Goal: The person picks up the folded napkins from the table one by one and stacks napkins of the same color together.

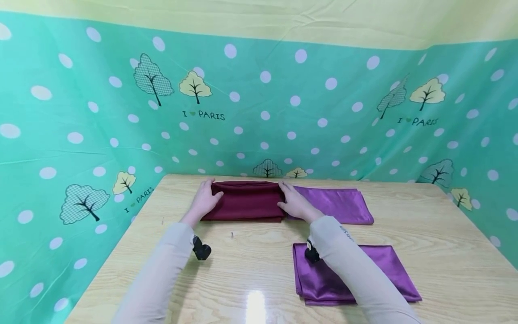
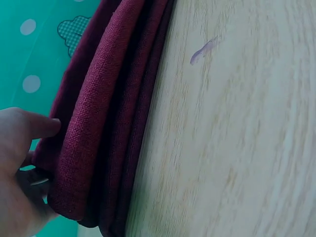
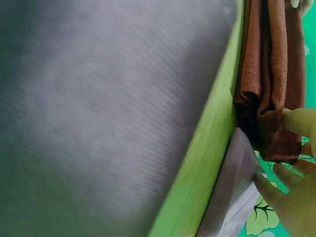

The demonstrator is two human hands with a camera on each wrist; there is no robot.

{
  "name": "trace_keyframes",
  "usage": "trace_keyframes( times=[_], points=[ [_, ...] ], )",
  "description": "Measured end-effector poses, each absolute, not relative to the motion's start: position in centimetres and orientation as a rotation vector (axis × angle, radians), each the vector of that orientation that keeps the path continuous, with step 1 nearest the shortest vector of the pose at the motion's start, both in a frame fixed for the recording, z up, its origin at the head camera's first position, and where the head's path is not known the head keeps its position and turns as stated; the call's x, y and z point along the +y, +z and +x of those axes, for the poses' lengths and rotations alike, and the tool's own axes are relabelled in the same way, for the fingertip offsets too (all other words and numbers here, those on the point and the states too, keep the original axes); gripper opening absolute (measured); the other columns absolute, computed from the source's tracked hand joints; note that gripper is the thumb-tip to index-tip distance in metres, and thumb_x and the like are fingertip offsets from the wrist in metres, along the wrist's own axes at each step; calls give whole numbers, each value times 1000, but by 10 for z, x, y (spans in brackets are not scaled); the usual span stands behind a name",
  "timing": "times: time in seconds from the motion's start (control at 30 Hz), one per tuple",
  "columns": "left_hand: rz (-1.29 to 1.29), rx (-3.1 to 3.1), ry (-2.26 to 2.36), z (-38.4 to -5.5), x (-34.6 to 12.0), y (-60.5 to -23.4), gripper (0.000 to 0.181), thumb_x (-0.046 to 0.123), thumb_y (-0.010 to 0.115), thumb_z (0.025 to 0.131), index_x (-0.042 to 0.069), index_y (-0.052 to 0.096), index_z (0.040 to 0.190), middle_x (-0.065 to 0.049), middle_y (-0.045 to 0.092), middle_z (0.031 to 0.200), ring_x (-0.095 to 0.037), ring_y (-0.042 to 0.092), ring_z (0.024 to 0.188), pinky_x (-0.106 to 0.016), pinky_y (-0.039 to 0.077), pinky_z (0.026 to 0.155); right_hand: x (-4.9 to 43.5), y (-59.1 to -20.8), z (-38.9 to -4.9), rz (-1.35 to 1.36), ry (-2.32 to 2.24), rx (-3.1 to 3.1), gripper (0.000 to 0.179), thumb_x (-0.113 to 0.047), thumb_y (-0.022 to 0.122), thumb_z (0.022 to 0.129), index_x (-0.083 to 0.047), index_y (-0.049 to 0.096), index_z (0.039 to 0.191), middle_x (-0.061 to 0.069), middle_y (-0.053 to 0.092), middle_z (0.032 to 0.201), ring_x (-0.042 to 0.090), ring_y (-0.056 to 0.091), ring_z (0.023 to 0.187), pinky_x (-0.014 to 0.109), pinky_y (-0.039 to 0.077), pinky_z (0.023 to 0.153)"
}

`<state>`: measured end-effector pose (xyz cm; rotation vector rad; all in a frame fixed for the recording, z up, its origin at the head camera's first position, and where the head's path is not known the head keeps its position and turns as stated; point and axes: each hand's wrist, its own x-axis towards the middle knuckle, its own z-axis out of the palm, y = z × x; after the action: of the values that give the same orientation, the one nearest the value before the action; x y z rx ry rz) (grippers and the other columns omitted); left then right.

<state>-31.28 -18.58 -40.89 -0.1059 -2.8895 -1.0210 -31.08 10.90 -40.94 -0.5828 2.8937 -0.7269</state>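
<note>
A folded dark red cloth point(image 1: 247, 202) lies in several layers near the table's back edge. At its left end my left hand point(image 1: 203, 202) pinches the cloth; the left wrist view shows the thumb on the layered maroon fabric point(image 2: 94, 108) and fingers partly hidden behind it. My right hand point(image 1: 298, 203) holds the opposite end. In the right wrist view, where the fabric point(image 3: 274, 64) looks brown, the thumb presses its near side while the other fingers spread around the corner. Beside that hand lies a folded purple cloth point(image 1: 340, 204), partly behind it.
A second folded purple satin cloth point(image 1: 384, 265) lies nearer the front right, partly under my right forearm. The wooden table point(image 1: 234, 265) carries a small purple mark point(image 2: 203, 51). A green dotted curtain point(image 1: 263, 99) hangs behind and along the sides.
</note>
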Motion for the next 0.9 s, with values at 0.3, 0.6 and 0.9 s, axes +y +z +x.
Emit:
trace_keyframes(
  times=[0.3,0.6,0.9],
  points=[
    [-148,-2890,-1086,-311,-189,-406,81,22,55,89,-7,0,142,-31,10,145,-43,17,133,-50,19,108,117,-407,-306,-602,-767,2871,65,-21,52,92,-3,17,144,17,12,150,33,17,136,45,19,109],
    [-175,-2916,-1041,-308,-181,-405,68,23,53,90,-6,17,140,-28,23,142,-39,24,132,-48,22,107,134,-402,-299,-712,-759,2880,51,-17,52,91,3,36,136,23,35,140,36,31,130,47,24,107],
    [-352,-2918,-903,-294,-151,-400,58,21,55,89,-2,33,137,-22,37,137,-35,35,127,-46,29,104,150,-398,-288,-810,-789,2824,38,-14,53,90,3,50,124,18,56,122,32,51,114,45,38,98]
  ],
)
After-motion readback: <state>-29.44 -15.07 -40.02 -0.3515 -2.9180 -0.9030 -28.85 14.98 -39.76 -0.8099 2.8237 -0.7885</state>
